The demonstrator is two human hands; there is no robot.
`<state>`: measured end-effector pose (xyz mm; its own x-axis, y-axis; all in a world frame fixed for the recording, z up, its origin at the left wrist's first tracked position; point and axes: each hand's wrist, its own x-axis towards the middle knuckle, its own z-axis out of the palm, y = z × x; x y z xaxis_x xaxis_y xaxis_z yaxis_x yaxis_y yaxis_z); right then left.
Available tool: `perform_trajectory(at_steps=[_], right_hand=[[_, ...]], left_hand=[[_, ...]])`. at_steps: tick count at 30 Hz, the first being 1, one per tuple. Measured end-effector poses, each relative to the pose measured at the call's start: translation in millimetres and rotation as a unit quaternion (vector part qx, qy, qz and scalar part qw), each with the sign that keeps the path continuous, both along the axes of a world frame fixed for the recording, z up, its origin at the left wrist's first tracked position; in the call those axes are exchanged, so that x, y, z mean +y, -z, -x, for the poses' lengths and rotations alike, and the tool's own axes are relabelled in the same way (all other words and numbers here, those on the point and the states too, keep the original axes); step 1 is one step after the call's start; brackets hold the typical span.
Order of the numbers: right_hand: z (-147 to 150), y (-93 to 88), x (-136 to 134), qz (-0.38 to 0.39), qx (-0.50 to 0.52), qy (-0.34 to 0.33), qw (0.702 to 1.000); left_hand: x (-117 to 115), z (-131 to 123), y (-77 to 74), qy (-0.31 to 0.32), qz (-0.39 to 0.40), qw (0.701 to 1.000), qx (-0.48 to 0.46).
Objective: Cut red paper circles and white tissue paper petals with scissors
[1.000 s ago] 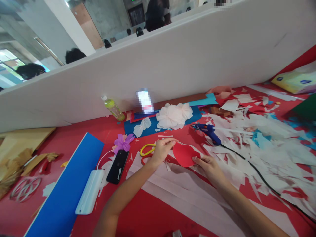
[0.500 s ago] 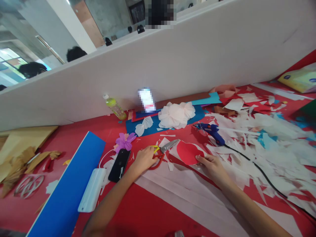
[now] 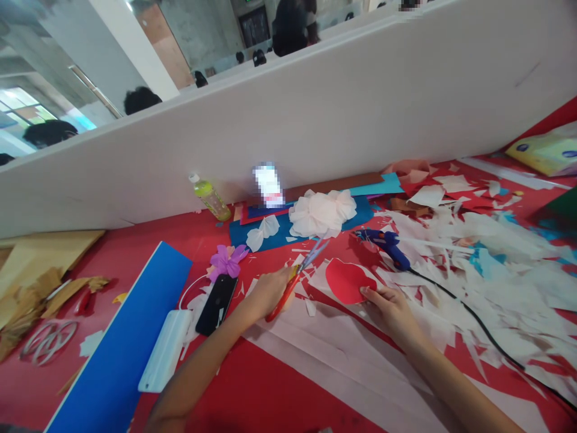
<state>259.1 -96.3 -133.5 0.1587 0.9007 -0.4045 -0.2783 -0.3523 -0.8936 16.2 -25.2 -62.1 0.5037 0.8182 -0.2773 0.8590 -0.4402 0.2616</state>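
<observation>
My left hand (image 3: 271,293) is closed around the handles of a pair of scissors (image 3: 311,255) with red and yellow grips. The blades point up and away, slightly apart, with their tips close to the white paper flowers (image 3: 322,213). Between the thumb and fingers of my right hand (image 3: 388,305) is a red paper cutout (image 3: 345,281) with a rounded outline, lying over white paper. Pale sheets (image 3: 324,346) spread across the table below both hands. A blue glue gun (image 3: 387,245) lies beyond my right hand.
A black phone (image 3: 217,305), a white power bank (image 3: 165,350) and a purple paper flower (image 3: 228,261) sit left of my hands. Further left lies a blue board (image 3: 121,343). A bottle (image 3: 210,198) stands by the partition (image 3: 338,114). Paper scraps (image 3: 491,282) cover the right side.
The scissors have turned in my left hand, their blades swinging upward and away from the red cutout. My right hand still holds the cutout, nearly in place.
</observation>
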Motion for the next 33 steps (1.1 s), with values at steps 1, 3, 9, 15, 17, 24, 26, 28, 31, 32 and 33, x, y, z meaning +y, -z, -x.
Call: perform_trajectory(at_steps=[1, 3, 9, 15, 17, 24, 26, 28, 31, 32, 33], right_hand=[[1, -3.4, -1, -0.003, 0.007, 0.004, 1.000], [2, -8.8, -2, -0.011, 0.022, 0.009, 1.000], [2, -11.1, -3, -0.039, 0.029, 0.022, 0.999], [1, -7.3, -5, -0.040, 0.018, 0.028, 0.999], [1, -7.0, -5, -0.037, 0.019, 0.029, 0.999], [2, -10.3, -5, -0.036, -0.006, 0.027, 0.999], [1, -9.6, -5, -0.035, -0.010, 0.030, 0.999], [1, -7.3, -6, -0.033, -0.004, 0.033, 0.999], [0, -3.2, -5, -0.033, 0.009, 0.033, 0.999], [0, -2.4, -5, -0.034, 0.013, 0.031, 0.999], [0, -2.1, -5, -0.036, 0.016, 0.028, 0.999]], left_hand=[[-2, -4, -1.1, 0.014, -0.019, 1.000, 0.013], [-6, -12, -2.7, 0.038, -0.042, 0.998, 0.029], [-12, -24, -9.5, 0.079, -0.032, 0.996, 0.033], [-16, -26, -10.1, 0.090, -0.051, 0.994, 0.036], [-16, -26, -9.3, 0.094, -0.059, 0.993, 0.034], [-17, -26, -8.7, 0.099, -0.067, 0.992, 0.048], [-17, -25, -9.3, 0.103, -0.071, 0.991, 0.048], [-17, -25, -10.3, 0.106, -0.076, 0.990, 0.050], [-17, -24, -11.4, 0.108, -0.080, 0.989, 0.062], [-17, -23, -11.4, 0.109, -0.079, 0.989, 0.066], [-16, -23, -11.0, 0.111, -0.079, 0.988, 0.068]])
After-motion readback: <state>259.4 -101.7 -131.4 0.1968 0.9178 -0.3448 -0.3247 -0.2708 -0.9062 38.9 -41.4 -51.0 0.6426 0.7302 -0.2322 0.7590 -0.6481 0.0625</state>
